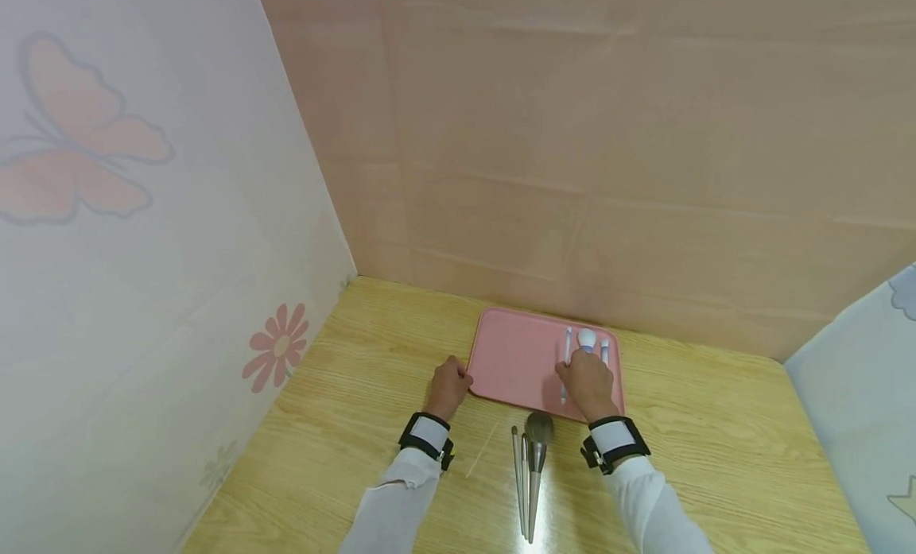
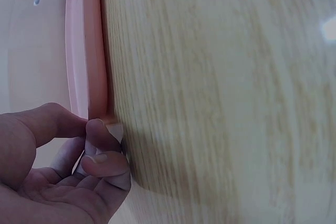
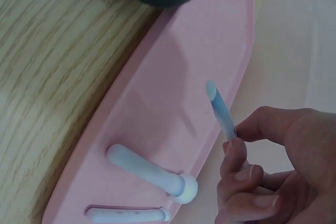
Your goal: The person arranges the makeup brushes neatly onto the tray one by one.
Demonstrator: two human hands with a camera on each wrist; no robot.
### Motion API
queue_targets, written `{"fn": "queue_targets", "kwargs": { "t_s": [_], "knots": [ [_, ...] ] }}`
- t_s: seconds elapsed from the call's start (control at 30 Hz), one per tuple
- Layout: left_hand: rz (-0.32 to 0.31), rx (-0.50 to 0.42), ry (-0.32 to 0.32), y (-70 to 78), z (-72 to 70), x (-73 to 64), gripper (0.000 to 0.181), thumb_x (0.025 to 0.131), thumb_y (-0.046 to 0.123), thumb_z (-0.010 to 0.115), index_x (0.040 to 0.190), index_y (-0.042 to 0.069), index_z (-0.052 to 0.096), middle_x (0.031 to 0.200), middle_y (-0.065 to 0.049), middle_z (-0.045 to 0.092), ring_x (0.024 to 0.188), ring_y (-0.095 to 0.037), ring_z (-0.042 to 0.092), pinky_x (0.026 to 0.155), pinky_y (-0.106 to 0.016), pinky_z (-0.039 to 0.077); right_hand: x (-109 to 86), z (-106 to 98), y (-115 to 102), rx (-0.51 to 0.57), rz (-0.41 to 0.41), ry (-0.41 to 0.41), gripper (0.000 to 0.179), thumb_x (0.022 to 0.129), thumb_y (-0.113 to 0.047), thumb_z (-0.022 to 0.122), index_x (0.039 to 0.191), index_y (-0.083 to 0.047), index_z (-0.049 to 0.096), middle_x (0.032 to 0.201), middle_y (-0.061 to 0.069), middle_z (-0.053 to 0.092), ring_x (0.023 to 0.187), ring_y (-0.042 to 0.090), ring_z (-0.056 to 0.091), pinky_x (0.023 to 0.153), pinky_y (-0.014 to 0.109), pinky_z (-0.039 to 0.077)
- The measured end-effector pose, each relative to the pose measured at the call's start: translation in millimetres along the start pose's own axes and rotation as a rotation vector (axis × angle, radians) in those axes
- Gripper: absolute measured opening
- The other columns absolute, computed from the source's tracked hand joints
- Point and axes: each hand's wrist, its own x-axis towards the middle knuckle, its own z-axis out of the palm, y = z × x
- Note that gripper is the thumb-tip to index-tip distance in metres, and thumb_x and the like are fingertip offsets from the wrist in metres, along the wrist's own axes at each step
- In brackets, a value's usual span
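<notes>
A pink tray (image 1: 515,355) lies at the back of the wooden table. My left hand (image 1: 448,385) is at its near left corner, thumb and fingertips pinching the rim in the left wrist view. Over the tray's right half, my right hand (image 1: 588,381) pinches a slim white-and-blue makeup brush (image 3: 222,113) at mid-handle; its shadow falls on the tray. Two more white-and-blue brushes lie on the tray: a thick one with a round white head (image 1: 587,337) and a thinner one (image 1: 604,349) to its right. The right hand partly covers both in the head view.
In front of the tray lie a large fluffy dark brush (image 1: 540,431) and two slim brushes, one of them a thin brush (image 1: 518,478) on the left. A thin pale stick (image 1: 482,451) is beside them. A beige wall (image 1: 572,141) rises behind the table.
</notes>
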Motion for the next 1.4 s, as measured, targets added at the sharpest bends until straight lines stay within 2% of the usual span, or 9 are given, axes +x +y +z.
{"fn": "queue_targets", "kwargs": {
  "t_s": [0.2, 0.4, 0.53, 0.7, 0.93, 1.13, 1.4],
  "knots": [
    [0.0, -0.01, 0.001, -1.3, 0.0, -0.9, 0.009, 0.087, -0.001, 0.066, 0.084, 0.001, 0.057, 0.073, -0.007, 0.057, 0.062, -0.014, 0.048, 0.054, -0.025, 0.038, 6.8, 5, 5, -0.004, -0.006, -0.029, 0.039, 0.089, -0.019, 0.062, 0.056, -0.012, 0.043, 0.054, 0.001, 0.04, 0.05, 0.017, 0.042, 0.044, 0.031, 0.031],
    [0.006, -0.017, 0.005, 0.4, -0.1, -2.3, 0.009, 0.087, -0.001, 0.065, 0.084, 0.001, 0.057, 0.073, -0.006, 0.056, 0.062, -0.014, 0.047, 0.054, -0.025, 0.038, 14.8, 8, 8, -0.015, -0.02, -0.029, 0.034, 0.089, -0.019, 0.062, 0.058, -0.009, 0.048, 0.056, 0.005, 0.05, 0.051, 0.02, 0.05, 0.044, 0.035, 0.037],
    [0.017, -0.022, 0.01, 0.7, -0.1, -2.4, 0.009, 0.088, 0.0, 0.065, 0.085, 0.001, 0.057, 0.073, -0.006, 0.055, 0.062, -0.014, 0.047, 0.053, -0.025, 0.038, 20.0, 8, 9, -0.032, -0.001, -0.046, 0.034, 0.09, -0.02, 0.062, 0.06, -0.008, 0.053, 0.057, 0.007, 0.056, 0.052, 0.022, 0.055, 0.046, 0.038, 0.041],
    [0.01, -0.019, 0.011, 0.6, -0.3, -3.3, 0.01, 0.087, 0.0, 0.065, 0.084, 0.002, 0.057, 0.073, -0.005, 0.055, 0.062, -0.014, 0.047, 0.054, -0.025, 0.038, 25.2, 10, 11, -0.042, 0.021, -0.077, 0.034, 0.091, -0.02, 0.062, 0.06, -0.008, 0.053, 0.057, 0.007, 0.057, 0.052, 0.023, 0.056, 0.047, 0.038, 0.042],
    [-0.018, -0.015, 0.002, 1.9, 0.5, -2.3, 0.009, 0.088, 0.002, 0.065, 0.085, 0.003, 0.057, 0.075, -0.005, 0.055, 0.064, -0.014, 0.048, 0.055, -0.025, 0.038, 29.4, 13, 11, -0.065, 0.013, -0.064, 0.032, 0.089, -0.02, 0.064, 0.061, -0.006, 0.055, 0.061, 0.011, 0.061, 0.055, 0.027, 0.06, 0.047, 0.043, 0.046],
    [-0.01, -0.016, -0.006, 0.9, 1.6, -2.8, 0.009, 0.089, 0.002, 0.064, 0.085, 0.002, 0.056, 0.075, -0.005, 0.054, 0.064, -0.015, 0.048, 0.054, -0.025, 0.038, 30.3, 17, 14, -0.083, 0.021, -0.059, 0.027, 0.087, -0.019, 0.066, 0.068, -0.002, 0.058, 0.068, 0.017, 0.064, 0.059, 0.032, 0.062, 0.049, 0.047, 0.047],
    [-0.009, -0.027, -0.01, 3.2, 0.7, -4.6, 0.009, 0.089, 0.001, 0.064, 0.085, 0.003, 0.056, 0.075, -0.005, 0.054, 0.064, -0.014, 0.047, 0.055, -0.025, 0.038, 30.4, 22, 15, -0.078, -0.005, -0.044, 0.025, 0.086, -0.018, 0.068, 0.07, 0.0, 0.061, 0.069, 0.02, 0.065, 0.062, 0.034, 0.064, 0.049, 0.048, 0.047]
  ]
}}
